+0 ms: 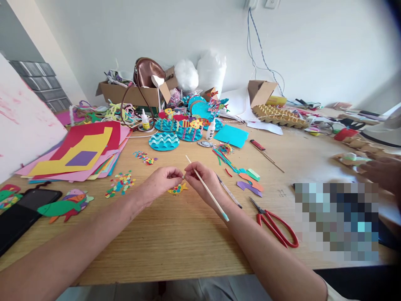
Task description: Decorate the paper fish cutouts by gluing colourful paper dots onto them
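My right hand holds a thin pale stick with a teal tip, slanting back over the wrist. My left hand is closed in a pinch, its fingertips almost meeting those of the right. Whatever lies between the fingertips is too small to make out. Just below them a yellow paper fish with coloured dots rests on the table, partly hidden by the hands. Loose paper dots are heaped left of my left hand. A pen lies beside my right forearm, and red-handled scissors lie farther right.
Coloured sheets are stacked at left, near a phone and a green paper fish. Glue bottles and blue wavy paper pieces stand behind. Another person's hand is at the right edge. Paper scraps lie right of centre.
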Motion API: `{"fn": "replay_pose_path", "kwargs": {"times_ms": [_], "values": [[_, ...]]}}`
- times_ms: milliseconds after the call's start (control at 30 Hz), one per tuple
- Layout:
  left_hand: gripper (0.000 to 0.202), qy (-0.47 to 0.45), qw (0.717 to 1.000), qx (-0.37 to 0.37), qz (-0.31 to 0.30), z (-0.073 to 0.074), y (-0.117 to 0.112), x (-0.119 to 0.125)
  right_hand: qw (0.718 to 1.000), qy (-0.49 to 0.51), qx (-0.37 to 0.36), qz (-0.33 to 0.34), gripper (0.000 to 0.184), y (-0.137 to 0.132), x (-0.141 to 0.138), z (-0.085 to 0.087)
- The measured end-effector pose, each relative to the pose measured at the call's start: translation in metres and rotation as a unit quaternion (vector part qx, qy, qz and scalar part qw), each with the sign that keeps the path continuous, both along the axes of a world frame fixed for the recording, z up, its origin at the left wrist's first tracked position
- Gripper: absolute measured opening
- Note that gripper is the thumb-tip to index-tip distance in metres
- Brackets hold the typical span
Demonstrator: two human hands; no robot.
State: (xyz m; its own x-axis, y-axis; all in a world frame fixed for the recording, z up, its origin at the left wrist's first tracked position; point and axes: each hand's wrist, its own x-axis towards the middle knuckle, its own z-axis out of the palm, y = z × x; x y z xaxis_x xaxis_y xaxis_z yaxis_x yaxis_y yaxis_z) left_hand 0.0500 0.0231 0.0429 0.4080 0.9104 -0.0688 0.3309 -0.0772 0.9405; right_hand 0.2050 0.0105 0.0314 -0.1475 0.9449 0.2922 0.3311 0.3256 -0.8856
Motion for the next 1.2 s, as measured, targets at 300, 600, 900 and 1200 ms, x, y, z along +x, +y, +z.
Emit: {"fn": "replay_pose_path", "kwargs": {"times_ms": [300, 600, 900, 1200], "values": [[0.02, -0.002, 1.0, 0.011, 0.015, 0.003, -0.002, 0.004, 1.0, -0.003, -0.011, -0.003, 0.01, 0.0, 0.001, -0.001], [0.021, -0.02, 0.999, 0.001, 0.029, 0.001, -0.002, 0.005, 1.0, -0.017, -0.023, 0.002, 0.008, -0.002, 0.0, 0.004], [0.019, -0.024, 0.999, 0.006, 0.033, -0.002, 0.001, 0.0, 1.0, -0.009, -0.025, 0.007, 0.011, 0.002, 0.0, 0.0], [0.021, 0.045, 0.998, 0.018, 0.038, 0.0, -0.002, -0.029, 0.998, -0.063, -0.009, 0.01, 0.012, 0.005, 0.002, -0.006]]}}
